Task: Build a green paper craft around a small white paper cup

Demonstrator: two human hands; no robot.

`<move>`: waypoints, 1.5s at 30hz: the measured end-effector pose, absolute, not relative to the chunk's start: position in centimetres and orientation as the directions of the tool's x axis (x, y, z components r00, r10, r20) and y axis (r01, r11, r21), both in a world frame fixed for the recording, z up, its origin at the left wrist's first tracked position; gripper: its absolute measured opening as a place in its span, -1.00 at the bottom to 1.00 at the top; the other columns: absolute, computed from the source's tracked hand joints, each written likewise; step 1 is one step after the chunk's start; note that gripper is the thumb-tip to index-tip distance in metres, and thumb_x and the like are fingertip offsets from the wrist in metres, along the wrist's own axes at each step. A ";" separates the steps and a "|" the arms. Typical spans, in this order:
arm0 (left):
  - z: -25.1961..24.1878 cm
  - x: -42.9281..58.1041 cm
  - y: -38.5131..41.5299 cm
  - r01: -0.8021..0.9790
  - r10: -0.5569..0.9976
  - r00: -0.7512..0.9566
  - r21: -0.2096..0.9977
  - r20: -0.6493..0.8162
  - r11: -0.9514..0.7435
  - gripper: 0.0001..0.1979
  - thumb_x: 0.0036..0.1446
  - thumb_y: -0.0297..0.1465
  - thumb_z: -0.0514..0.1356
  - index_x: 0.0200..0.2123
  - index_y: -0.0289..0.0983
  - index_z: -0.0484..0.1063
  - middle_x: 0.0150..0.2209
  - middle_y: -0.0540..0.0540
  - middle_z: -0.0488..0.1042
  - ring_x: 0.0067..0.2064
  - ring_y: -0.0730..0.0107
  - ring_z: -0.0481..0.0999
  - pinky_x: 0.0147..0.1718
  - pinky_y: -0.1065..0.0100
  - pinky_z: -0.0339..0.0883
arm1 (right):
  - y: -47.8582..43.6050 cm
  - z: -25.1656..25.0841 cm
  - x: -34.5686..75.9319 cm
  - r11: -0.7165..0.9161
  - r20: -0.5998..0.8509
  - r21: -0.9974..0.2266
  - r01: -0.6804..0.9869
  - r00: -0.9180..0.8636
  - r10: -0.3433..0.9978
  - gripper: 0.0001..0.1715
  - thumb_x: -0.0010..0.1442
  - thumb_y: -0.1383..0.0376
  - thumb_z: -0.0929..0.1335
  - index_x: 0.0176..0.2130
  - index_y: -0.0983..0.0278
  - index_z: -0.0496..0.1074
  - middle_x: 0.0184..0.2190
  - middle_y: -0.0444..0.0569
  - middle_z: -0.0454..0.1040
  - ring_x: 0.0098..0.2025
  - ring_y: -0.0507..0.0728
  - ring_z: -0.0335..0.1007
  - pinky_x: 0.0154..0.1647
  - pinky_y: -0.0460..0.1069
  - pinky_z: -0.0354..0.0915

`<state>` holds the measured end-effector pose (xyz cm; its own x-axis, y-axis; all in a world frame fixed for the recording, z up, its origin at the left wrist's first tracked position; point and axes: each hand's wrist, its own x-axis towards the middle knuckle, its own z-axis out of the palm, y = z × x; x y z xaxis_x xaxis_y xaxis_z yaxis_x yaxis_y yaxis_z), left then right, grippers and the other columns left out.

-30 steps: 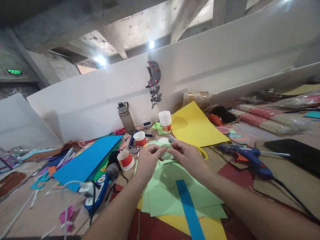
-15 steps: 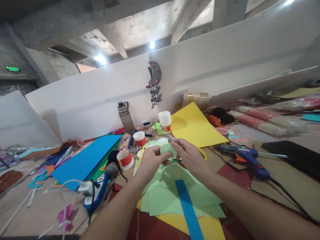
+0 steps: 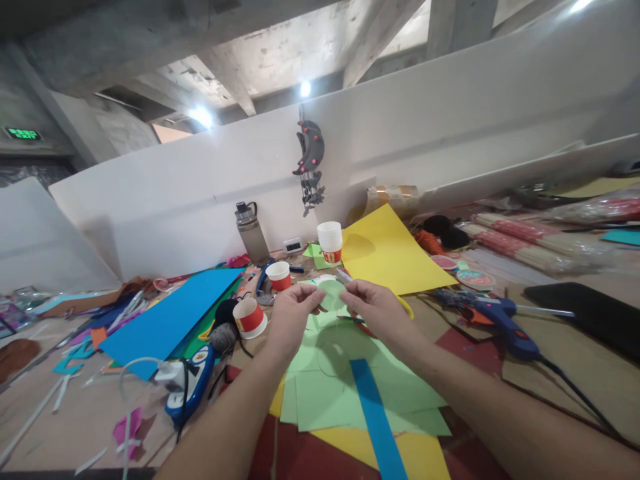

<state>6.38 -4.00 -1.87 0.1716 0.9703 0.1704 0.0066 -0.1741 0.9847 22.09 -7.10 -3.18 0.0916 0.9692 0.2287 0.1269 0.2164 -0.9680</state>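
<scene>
Between my two hands is a round piece of light green paper, held above the table. My left hand pinches its left edge between thumb and fingers. On the opposite edge, my right hand is closed in a similar pinch. Beneath them lie several light green paper sheets, with a blue paper strip across the front. Scissors with a yellow handle lie by my right hand, partly hidden by it. A red and white paper cup lies tilted to the left of my left hand.
Another paper cup and a stack of cups stand farther back, near a grey bottle. A blue glue gun lies right, its cord trailing forward. Left are blue card and a power strip.
My hands have moved slightly apart, the left one shifting left. The green paper disc now shows more fully, held at both sides, where my left thumb lay across it before.
</scene>
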 end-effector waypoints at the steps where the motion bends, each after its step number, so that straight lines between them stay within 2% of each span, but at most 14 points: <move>1: -1.8 6.4 -4.1 0.038 0.965 0.173 0.978 0.196 -0.205 -0.73 -0.12 -0.23 0.35 -0.48 -0.34 0.48 -0.55 -0.02 0.46 -0.52 0.49 0.41 -0.48 0.44 0.25 | -7.2 -3.2 22.1 0.219 0.231 -0.967 0.130 0.088 0.969 -0.72 0.06 0.08 0.33 -0.44 0.25 0.37 -0.60 -0.20 0.29 -0.55 0.01 0.18 -0.53 -0.09 0.14; 3: -1.6 6.6 -4.5 0.058 0.955 0.210 0.972 0.211 -0.227 -0.73 -0.10 -0.22 0.34 -0.43 -0.33 0.50 -0.50 -0.04 0.49 -0.49 0.48 0.43 -0.46 0.43 0.28 | -7.3 -3.1 22.0 0.216 0.235 -0.964 0.153 0.114 0.965 -0.72 0.05 0.09 0.33 -0.46 0.26 0.37 -0.60 -0.20 0.29 -0.55 0.00 0.16 -0.54 -0.09 0.12; 7: -1.8 7.0 -4.7 0.000 0.938 0.328 0.993 0.111 -0.118 -0.68 -0.13 -0.21 0.36 -0.38 -0.33 0.48 -0.44 -0.06 0.52 -0.46 0.42 0.50 -0.44 0.40 0.33 | -7.3 -2.9 22.3 0.209 0.235 -0.960 0.183 0.131 0.963 -0.70 0.05 0.09 0.34 -0.50 0.27 0.36 -0.61 -0.18 0.31 -0.56 0.00 0.16 -0.53 -0.09 0.11; 11: -2.0 6.5 -3.9 -0.089 0.967 0.240 0.994 0.090 -0.071 -0.66 -0.13 -0.19 0.36 -0.38 -0.34 0.46 -0.46 -0.07 0.51 -0.47 0.41 0.53 -0.51 0.47 0.29 | -6.6 -2.4 23.5 0.226 0.237 -0.971 0.082 0.184 0.954 -0.67 0.10 0.06 0.30 -0.43 0.28 0.39 -0.56 -0.15 0.36 -0.54 0.00 0.20 -0.51 -0.09 0.15; 14: -2.0 5.7 -3.1 -0.124 0.979 0.178 0.989 0.104 -0.082 -0.65 -0.16 -0.21 0.37 -0.38 -0.35 0.44 -0.42 -0.10 0.52 -0.43 0.36 0.56 -0.57 0.50 0.27 | -6.2 -2.2 24.3 0.246 0.275 -0.959 0.137 0.263 0.925 -0.72 0.07 0.10 0.33 -0.43 0.28 0.40 -0.58 -0.17 0.33 -0.55 -0.01 0.17 -0.50 -0.09 0.13; 16: -2.0 5.4 -2.7 -0.131 0.981 0.159 0.987 0.113 -0.093 -0.64 -0.14 -0.22 0.36 -0.32 -0.35 0.43 -0.35 -0.14 0.53 -0.38 0.32 0.58 -0.58 0.50 0.29 | -6.4 -2.3 24.2 0.264 0.305 -0.934 0.242 0.154 0.940 -0.75 0.07 0.13 0.34 -0.44 0.28 0.41 -0.57 -0.16 0.35 -0.53 0.01 0.19 -0.48 -0.08 0.13; 18: -2.1 5.2 -2.4 -0.135 0.981 0.144 0.985 0.128 -0.109 -0.64 -0.12 -0.24 0.34 -0.28 -0.34 0.41 -0.30 -0.16 0.54 -0.34 0.29 0.59 -0.58 0.49 0.33 | -7.0 -2.5 23.7 0.313 0.308 -0.884 0.348 -0.071 0.949 -0.81 0.08 0.19 0.34 -0.43 0.26 0.44 -0.54 -0.14 0.40 -0.49 0.03 0.25 -0.46 -0.08 0.15; 21: -2.3 4.9 -2.0 -0.141 0.979 0.127 0.980 0.161 -0.143 -0.62 -0.11 -0.24 0.33 -0.26 -0.32 0.36 -0.30 -0.15 0.53 -0.35 0.28 0.59 -0.60 0.49 0.34 | -7.9 -3.1 22.5 0.434 0.268 -0.748 0.502 -0.371 0.889 -0.89 0.06 0.29 0.36 -0.35 0.24 0.50 -0.46 -0.11 0.45 -0.42 0.06 0.32 -0.39 -0.07 0.18; 24: -2.5 4.7 -1.6 -0.127 0.977 0.124 0.979 0.174 -0.159 -0.59 -0.12 -0.22 0.34 -0.24 -0.32 0.35 -0.31 -0.13 0.52 -0.40 0.31 0.59 -0.65 0.53 0.27 | -8.5 -3.7 21.8 0.511 0.251 -0.607 0.609 -0.463 0.850 -0.79 0.02 0.33 0.41 -0.25 0.25 0.51 -0.29 -0.02 0.46 -0.28 0.11 0.36 -0.26 -0.05 0.22; 28: -2.6 4.8 -1.7 -0.117 0.975 0.128 0.979 0.183 -0.168 -0.59 -0.12 -0.19 0.33 -0.27 -0.32 0.35 -0.32 -0.12 0.51 -0.50 0.43 0.55 -0.74 0.58 0.06 | -8.6 -4.4 21.5 0.501 0.150 -0.522 0.690 -0.504 0.850 -0.56 0.00 0.26 0.45 -0.08 0.28 0.48 -0.17 0.08 0.42 -0.15 0.19 0.35 -0.18 -0.01 0.23; 31: -2.4 5.0 -2.0 -0.140 0.971 0.154 0.977 0.181 -0.160 -0.59 -0.14 -0.19 0.34 -0.28 -0.33 0.36 -0.35 -0.10 0.50 -0.54 0.49 0.51 -0.73 0.56 0.03 | -8.5 -4.6 21.4 0.454 0.090 -0.517 0.725 -0.482 0.872 -0.48 -0.04 0.22 0.47 -0.05 0.31 0.47 -0.20 0.08 0.43 -0.20 0.20 0.36 -0.24 -0.02 0.22; 36: -2.1 5.0 -2.2 -0.175 0.975 0.182 0.980 0.128 -0.096 -0.59 -0.20 -0.22 0.38 -0.32 -0.34 0.38 -0.45 -0.03 0.46 -0.56 0.55 0.45 -0.70 0.55 0.04 | -8.4 -4.6 21.3 0.348 0.026 -0.596 0.724 -0.416 0.909 -0.56 -0.08 0.26 0.47 -0.14 0.29 0.48 -0.41 -0.05 0.43 -0.42 0.09 0.32 -0.47 -0.08 0.12; 41: -2.4 4.9 -2.1 -0.151 0.968 0.237 0.987 0.084 -0.049 -0.64 -0.16 -0.22 0.36 -0.40 -0.34 0.37 -0.51 0.00 0.43 -0.60 0.61 0.37 -0.69 0.55 0.03 | -8.6 -4.4 21.3 0.361 0.055 -0.596 0.717 -0.412 0.909 -0.67 -0.10 0.25 0.48 -0.27 0.27 0.47 -0.27 -0.02 0.40 -0.25 0.12 0.33 -0.31 -0.08 0.16; 45: -2.8 4.9 -1.9 -0.124 0.972 0.229 0.992 0.057 -0.029 -0.65 -0.16 -0.21 0.36 -0.45 -0.34 0.36 -0.57 0.03 0.37 -0.62 0.63 0.32 -0.69 0.55 -0.01 | -8.8 -4.4 21.2 0.344 0.050 -0.604 0.719 -0.397 0.916 -0.59 -0.10 0.27 0.47 -0.18 0.26 0.42 -0.25 -0.04 0.41 -0.27 0.10 0.33 -0.35 -0.09 0.12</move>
<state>4.87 -1.92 -2.85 0.2291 0.9717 0.0574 -0.1245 -0.0293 0.9918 21.16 -8.75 -4.43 -0.3969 0.9165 0.0498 0.7191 0.3443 -0.6036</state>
